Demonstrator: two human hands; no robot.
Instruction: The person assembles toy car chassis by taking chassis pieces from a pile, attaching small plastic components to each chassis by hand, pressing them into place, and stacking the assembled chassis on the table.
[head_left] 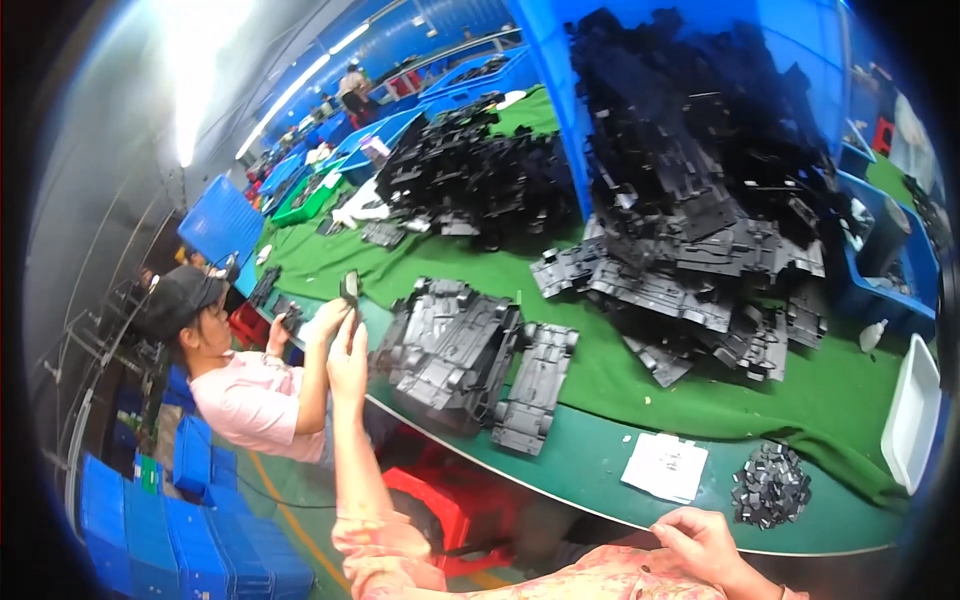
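Note:
My left hand [348, 352] is stretched out to the left, its fingers closed at the lower end of a narrow black piece [350, 287] seen nearly edge-on. A co-worker's hand [324, 322] overlaps mine there, and I cannot tell whether it also touches the piece. Beside my left hand is a stack of black moulded plastic trays [440, 340], with one more tray [535, 388] lying to its right. Close to my body, at the table's front edge, my right hand [695, 540] is curled with fingertips together; anything in them is hidden.
A pile of small black pieces [771, 484] lies at the front right, by a white paper sheet [664, 467]. Large heaps of black parts [690, 170] fill the back. A white tray [911, 413] leans at right. A co-worker [245, 395] sits at left, near a red stool [440, 510].

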